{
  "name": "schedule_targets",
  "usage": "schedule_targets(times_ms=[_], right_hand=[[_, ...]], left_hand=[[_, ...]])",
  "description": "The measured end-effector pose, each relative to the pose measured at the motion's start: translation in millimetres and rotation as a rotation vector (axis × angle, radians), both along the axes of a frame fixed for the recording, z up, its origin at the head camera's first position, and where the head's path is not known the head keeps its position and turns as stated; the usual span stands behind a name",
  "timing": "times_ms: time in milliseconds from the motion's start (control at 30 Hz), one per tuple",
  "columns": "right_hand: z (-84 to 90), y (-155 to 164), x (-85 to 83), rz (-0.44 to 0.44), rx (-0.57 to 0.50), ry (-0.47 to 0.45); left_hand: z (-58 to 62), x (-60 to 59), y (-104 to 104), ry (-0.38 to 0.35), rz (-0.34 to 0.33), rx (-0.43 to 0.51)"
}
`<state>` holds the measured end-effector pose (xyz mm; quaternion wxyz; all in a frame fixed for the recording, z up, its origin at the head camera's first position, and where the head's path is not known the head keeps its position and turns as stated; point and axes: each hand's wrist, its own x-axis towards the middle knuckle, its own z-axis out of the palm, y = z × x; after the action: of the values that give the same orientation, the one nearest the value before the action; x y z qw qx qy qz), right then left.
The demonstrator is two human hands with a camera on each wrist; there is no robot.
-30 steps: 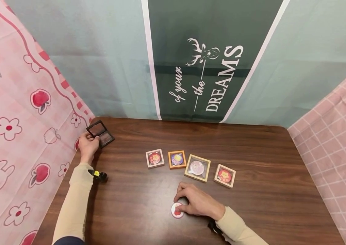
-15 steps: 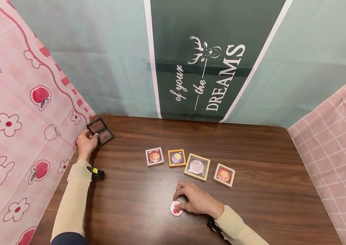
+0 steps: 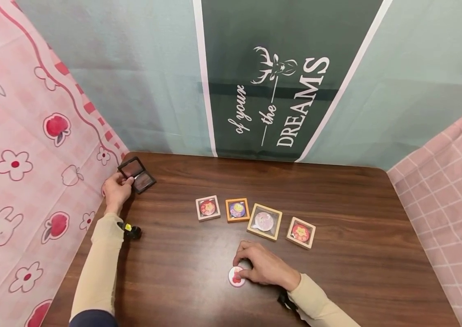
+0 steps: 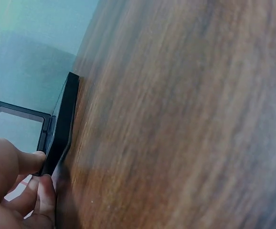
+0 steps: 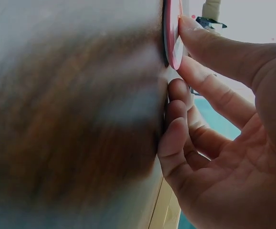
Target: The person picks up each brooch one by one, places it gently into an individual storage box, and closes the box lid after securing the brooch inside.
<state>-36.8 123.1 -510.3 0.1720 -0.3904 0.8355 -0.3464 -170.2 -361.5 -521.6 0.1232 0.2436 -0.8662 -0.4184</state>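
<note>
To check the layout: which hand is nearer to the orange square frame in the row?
Right. The right hand rests just in front of the orange square frame; the left hand is far left, holding the black hinged case.

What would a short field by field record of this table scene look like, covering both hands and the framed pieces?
left hand: left hand grips the open black frame case at the table's far left corner
right hand: right hand pinches the round badge lying on the table
row of frames: four framed badges, white, orange, large tan, small tan
backdrop: green banner reading DREAMS
</note>
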Motion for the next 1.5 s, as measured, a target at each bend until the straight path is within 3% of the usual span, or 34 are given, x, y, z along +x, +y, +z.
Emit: schedule_targets(times_ms=[333, 733, 867, 1133, 1500], right_hand=[[1.3, -1, 3.3, 0.006, 0.005, -0.001], [4.3, -3, 6.6, 0.022, 0.019, 0.02], [6.6, -2, 3.2, 0.013, -0.004, -0.041], [2.6, 2, -3.8, -0.04, -0.088, -0.303], [-1.1, 6, -5.7, -0.047, -0.138, -0.35]], left_hand=[[3.9, 5.2, 2, -0.036, -0.016, -0.034], [5.0, 15.7, 5, -0.03, -0.044, -0.053], [4.8, 19.1, 6, -0.03, -0.045, -0.063], [3.1, 24.5, 12, -0.013, -0.059, -0.07], [4.3, 35.8, 25, -0.016, -0.092, -0.058]])
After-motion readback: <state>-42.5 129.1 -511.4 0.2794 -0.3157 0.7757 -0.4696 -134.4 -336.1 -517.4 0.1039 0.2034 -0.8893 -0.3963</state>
